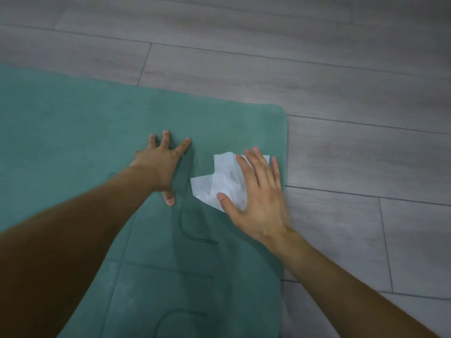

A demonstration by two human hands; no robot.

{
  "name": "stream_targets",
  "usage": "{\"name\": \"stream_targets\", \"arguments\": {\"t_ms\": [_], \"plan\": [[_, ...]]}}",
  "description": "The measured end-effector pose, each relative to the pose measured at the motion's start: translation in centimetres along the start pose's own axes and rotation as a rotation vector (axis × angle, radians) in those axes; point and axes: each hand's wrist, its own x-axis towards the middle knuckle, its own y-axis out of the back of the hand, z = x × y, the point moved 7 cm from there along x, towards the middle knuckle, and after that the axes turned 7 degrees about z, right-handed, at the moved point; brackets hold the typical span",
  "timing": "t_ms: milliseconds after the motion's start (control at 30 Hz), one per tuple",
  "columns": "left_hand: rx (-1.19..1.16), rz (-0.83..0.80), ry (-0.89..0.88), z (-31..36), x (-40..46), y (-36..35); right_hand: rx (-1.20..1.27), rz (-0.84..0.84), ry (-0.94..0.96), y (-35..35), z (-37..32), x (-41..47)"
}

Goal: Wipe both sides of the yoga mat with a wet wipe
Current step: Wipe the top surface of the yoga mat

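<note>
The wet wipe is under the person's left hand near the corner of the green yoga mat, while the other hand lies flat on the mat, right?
Not quite: the head view shows the wet wipe under the right hand, fingers straight. The left hand lies flat on the yoga mat.

Matt teal mat, thin papery wipe (creased), wood-grain floor.

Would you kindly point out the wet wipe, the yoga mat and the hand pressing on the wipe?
wet wipe (203, 189): head view, on its bare lower left flap.
yoga mat (73, 123): head view, on bare green surface.
right hand (256, 191): head view, on the back of the hand.
</note>
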Motion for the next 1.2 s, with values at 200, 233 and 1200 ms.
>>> {"name": "stream_targets", "arguments": {"t_ms": [200,233,1200], "plan": [[-0.015,0.002,0.003,0.0,-0.4,0.3,0.045,-0.199,0.286,-4.4,-3.2,-4.0],[-0.017,0.002,0.002,-0.1,-0.4,0.3,0.116,-0.167,0.265,-3.8,-3.3,-3.7],[-0.002,0.019,0.018,0.0,-0.3,0.3,-0.251,-0.29,0.248,-5.4,1.3,1.5]]}}
